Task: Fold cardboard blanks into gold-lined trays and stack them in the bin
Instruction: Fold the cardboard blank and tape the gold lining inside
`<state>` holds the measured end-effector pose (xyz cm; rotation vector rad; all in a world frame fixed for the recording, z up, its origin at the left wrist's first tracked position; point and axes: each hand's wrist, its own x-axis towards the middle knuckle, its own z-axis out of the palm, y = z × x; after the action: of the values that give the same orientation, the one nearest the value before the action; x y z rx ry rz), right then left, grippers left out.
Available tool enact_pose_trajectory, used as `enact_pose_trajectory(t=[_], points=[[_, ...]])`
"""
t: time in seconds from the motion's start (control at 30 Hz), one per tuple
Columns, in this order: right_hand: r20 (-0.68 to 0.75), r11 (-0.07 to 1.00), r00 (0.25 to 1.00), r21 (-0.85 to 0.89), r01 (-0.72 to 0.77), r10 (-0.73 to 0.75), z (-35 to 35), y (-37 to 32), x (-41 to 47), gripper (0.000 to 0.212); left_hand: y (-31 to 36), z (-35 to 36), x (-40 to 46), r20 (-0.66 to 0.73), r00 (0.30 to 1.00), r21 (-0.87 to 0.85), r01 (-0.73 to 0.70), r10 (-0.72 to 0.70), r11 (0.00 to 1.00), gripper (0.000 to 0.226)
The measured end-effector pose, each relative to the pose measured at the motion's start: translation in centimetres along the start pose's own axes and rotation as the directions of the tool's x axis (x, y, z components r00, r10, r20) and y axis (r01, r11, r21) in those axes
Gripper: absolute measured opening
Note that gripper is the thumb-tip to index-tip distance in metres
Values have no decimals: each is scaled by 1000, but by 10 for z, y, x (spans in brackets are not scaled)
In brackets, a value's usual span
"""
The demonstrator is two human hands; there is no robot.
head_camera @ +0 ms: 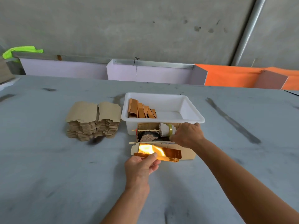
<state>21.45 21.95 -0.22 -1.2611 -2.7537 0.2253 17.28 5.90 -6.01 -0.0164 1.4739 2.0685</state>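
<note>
Gold-lined blank lies on the grey table just in front of the tape rig, gold side up, near flap partly raised, strong glare on the foil. Left hand grasps its near left edge, thumb on top of the gold lining, fingers curled under. Right hand reaches over the far edge of the blank to the tape roll, fingers curled down at the roll; cannot tell for certain whether it pinches tape, fingertips hidden behind the hand. Roll sits on a thin wooden stick across a small cardboard holder, holder touching the front wall of the white bin. Inside the bin, left side, a leaning row of folded trays, brown sides showing. Left of the bin, just beside it, a tall stack of unfolded blanks, in 2 side-by-side piles. Behind the table: lilac panels, orange cloth, concrete wall.
</note>
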Motion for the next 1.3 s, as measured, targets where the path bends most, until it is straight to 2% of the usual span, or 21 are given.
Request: enact_pose_trajectory(t=[0.23, 0.43, 0.77, 1.03, 1.3], points=[[123, 981, 984, 131, -145, 129, -2, -5, 11, 29, 0, 1, 0, -3, 1000, 13, -5, 5, 1000, 17], [135, 939, 965, 236, -252, 225, 2, -8, 13, 34, 2, 3, 0, 6, 1000, 25, -17, 17, 1000, 17], [173, 889, 941, 315, -333, 291, -2, -13, 10, 39, 1, 7, -1, -9, 1000, 37, -6, 7, 999, 17], [235, 815, 930, 452, -363, 284, -11, -12, 7, 38, 1, 10, -1, -13, 1000, 36, -2, 3, 999, 16], [270, 783, 939, 528, -329, 213, -25, -16, 3, 22, 0, 14, -1, -15, 1000, 6, 24, -24, 1000, 15]])
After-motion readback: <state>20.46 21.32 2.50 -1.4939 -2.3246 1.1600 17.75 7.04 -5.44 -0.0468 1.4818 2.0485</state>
